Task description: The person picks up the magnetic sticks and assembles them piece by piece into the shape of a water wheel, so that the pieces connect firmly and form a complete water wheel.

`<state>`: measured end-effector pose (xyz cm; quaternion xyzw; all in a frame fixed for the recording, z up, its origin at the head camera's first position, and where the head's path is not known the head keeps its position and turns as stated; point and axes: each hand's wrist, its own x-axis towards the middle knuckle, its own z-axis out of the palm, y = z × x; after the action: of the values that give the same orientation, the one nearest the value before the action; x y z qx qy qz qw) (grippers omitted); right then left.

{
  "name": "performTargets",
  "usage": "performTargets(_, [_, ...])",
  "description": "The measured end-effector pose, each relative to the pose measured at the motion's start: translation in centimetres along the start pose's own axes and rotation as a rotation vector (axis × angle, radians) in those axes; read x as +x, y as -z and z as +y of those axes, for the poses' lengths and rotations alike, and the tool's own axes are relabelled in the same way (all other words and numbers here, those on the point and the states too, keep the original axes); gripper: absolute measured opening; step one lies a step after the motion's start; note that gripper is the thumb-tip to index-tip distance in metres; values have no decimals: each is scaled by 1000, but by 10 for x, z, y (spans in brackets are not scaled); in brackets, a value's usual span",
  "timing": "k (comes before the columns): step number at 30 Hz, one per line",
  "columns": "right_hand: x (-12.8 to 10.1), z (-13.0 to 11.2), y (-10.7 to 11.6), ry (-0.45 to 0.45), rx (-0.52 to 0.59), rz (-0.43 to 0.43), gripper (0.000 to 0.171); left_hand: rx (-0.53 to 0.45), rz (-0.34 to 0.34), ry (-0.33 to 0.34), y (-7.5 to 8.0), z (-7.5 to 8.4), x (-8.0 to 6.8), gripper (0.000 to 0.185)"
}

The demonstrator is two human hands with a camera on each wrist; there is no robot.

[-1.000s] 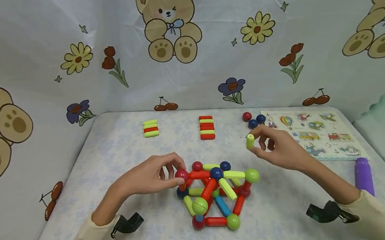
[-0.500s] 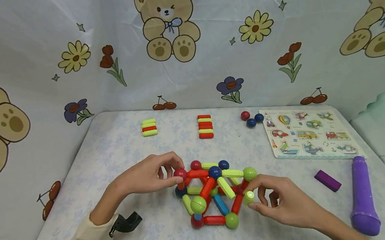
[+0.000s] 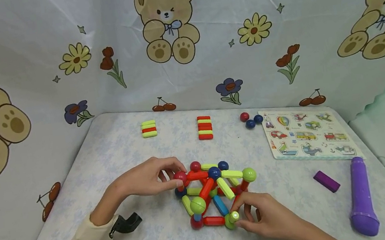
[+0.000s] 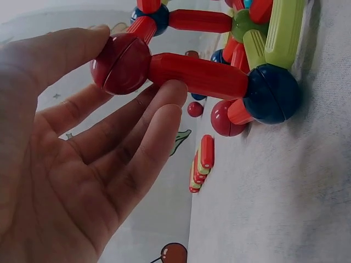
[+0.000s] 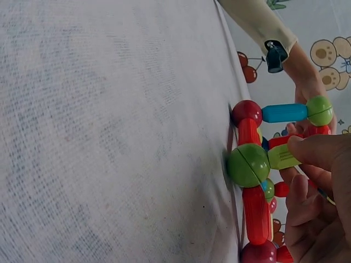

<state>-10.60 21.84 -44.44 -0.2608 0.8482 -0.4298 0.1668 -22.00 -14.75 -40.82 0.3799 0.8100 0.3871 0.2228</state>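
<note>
The desk [image 3: 116,155] under its pale flowered cloth carries everything, and the biggest thing on it is the stick-and-ball frame [image 3: 214,192] standing near its middle, in front of you. It looks light and stiff in its pieces but loose at the joints, likely magnetic, so judge it as something that will shift or fold if you push sideways; take hold at the balls, not mid-stick. To the right lie the purple cylinder [image 3: 361,194], the picture puzzle board [image 3: 307,133] and a small purple block [image 3: 326,181]; at the back, two stacks of spare sticks [image 3: 204,127] and three loose balls [image 3: 250,120]. Your left hand [image 3: 145,180] steadies the frame's upper left corner, thumb and fingers pinching the red ball [image 4: 121,63] there. Your right hand [image 3: 265,218] pinches a short green stick [image 5: 282,156], its end touching the green ball [image 5: 248,165] at the frame's near bottom corner. The smooth plastic may be slippery, so keep the pinch near the stick's end.
</note>
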Motion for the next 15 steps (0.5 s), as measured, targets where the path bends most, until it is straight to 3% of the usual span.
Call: performTargets(15, [2, 1, -4, -54, 0, 16, 23, -2, 0, 0, 1, -2, 0, 32])
